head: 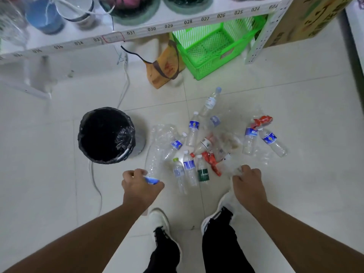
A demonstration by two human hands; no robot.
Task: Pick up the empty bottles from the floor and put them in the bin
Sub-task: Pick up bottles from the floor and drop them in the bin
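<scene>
Fingers of our left hand (pixel 140 183) are curled round the blue-labelled end of a large clear bottle (pixel 152 162), whose body runs up the frame from the fist. Our right hand (pixel 247 181), at lower centre-right, is closed on something clear and crumpled; we cannot tell whether it is a bottle or loose film. Most of the empty bottles (pixel 192 133) lie scattered on the tiled floor (pixel 295 194) across the middle of the frame, with red wrappers (pixel 213 162) among them. At centre-left the bin (pixel 106 134) stands near the pile, its black liner open; we see no bottle in its dark inside. We judge this an early pick, with nearly all the work ahead. Next we should carry the left-hand bottle up-left over the bin's mouth and open the fingers there, keeping its long body clear of the rim.
</scene>
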